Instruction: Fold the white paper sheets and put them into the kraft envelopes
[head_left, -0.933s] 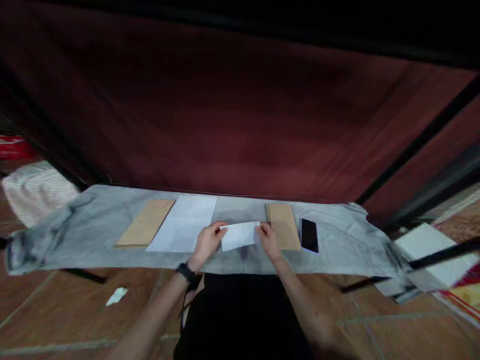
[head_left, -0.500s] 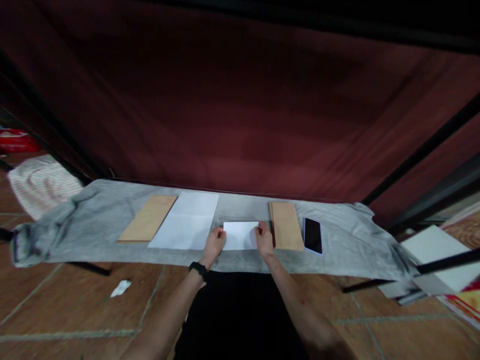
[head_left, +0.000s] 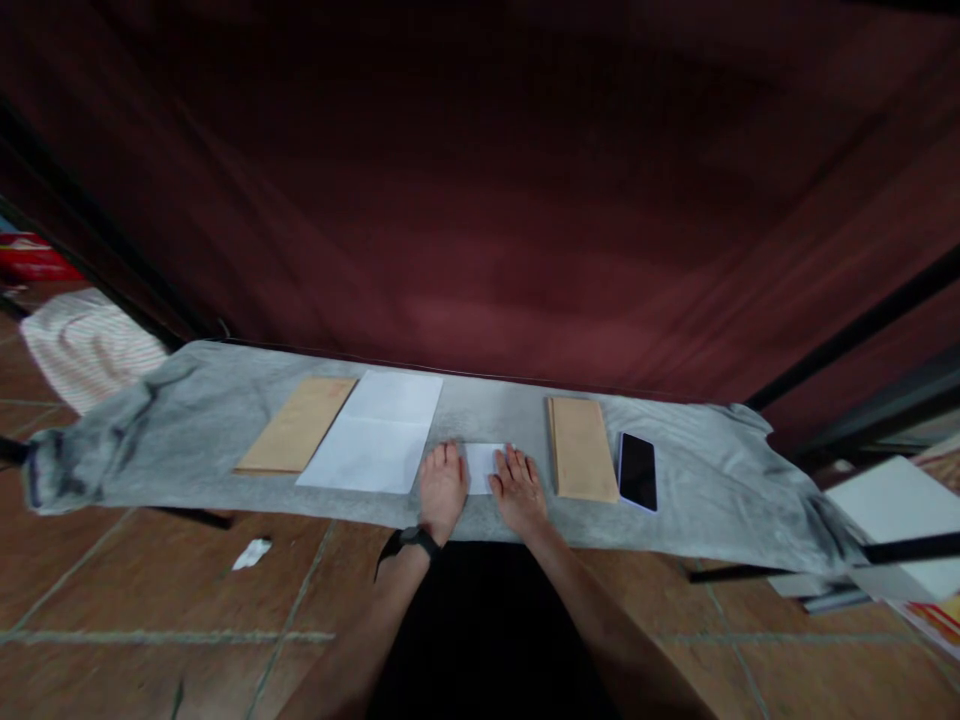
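A small folded white sheet of paper (head_left: 481, 468) lies flat on the grey cloth in front of me. My left hand (head_left: 443, 484) rests palm down over its left edge, fingers stretched out. Flat over the right side of the same paper is my right hand (head_left: 520, 488), its fingers extended and slightly spread. Just left of my hands are larger white sheets (head_left: 375, 435) with a crease across the middle. Beyond those lies a brown envelope stack (head_left: 300, 425). Another stack of brown envelopes (head_left: 586, 450) sits right of my right hand.
A grey cloth (head_left: 202, 420) covers the narrow bench. A phone (head_left: 637, 472) lies right of the envelopes. Behind the bench hangs a dark red sheet (head_left: 480, 250). On the tiled floor is a crumpled white scrap (head_left: 252, 554). A striped cloth (head_left: 94, 340) is at far left.
Both hands have gone from pinching the folded paper's side edges to lying flat on it, palms down. The view has shifted slightly.
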